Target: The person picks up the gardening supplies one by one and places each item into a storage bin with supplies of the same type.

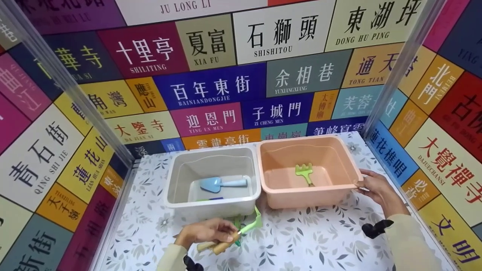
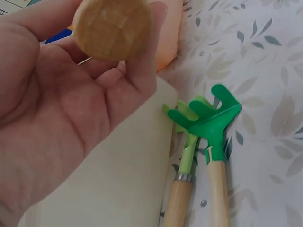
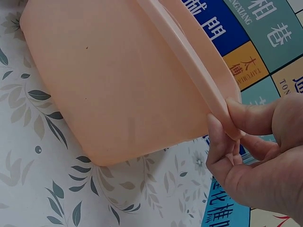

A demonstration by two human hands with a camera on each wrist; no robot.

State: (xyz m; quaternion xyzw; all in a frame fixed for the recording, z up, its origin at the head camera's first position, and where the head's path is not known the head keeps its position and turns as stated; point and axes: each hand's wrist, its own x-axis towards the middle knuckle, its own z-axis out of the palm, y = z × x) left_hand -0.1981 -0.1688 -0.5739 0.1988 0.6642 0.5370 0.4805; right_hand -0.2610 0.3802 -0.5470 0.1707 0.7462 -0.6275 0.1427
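Note:
My left hand (image 1: 211, 231) holds a small garden tool (image 1: 249, 226) with a wooden handle and a light green head; the head's exact kind is not clear. In the left wrist view the round wooden handle end (image 2: 113, 29) is between the fingers. Beneath that hand, a dark green hand rake (image 2: 210, 125) and a light green hand rake (image 2: 187, 156) with wooden handles lie on the table beside the white bin (image 1: 212, 205). My right hand (image 1: 380, 190) pinches the near right rim of the peach bin (image 3: 128, 90), thumb on one side, fingers on the other.
Inside the white bin lie a blue trowel (image 1: 222, 183) and a partly hidden green and blue thing (image 1: 211, 198). A light green rake (image 1: 304, 173) lies in the peach bin. The bins stand side by side on a leaf-patterned table (image 1: 301, 237), with sign-covered walls (image 1: 211, 86) around.

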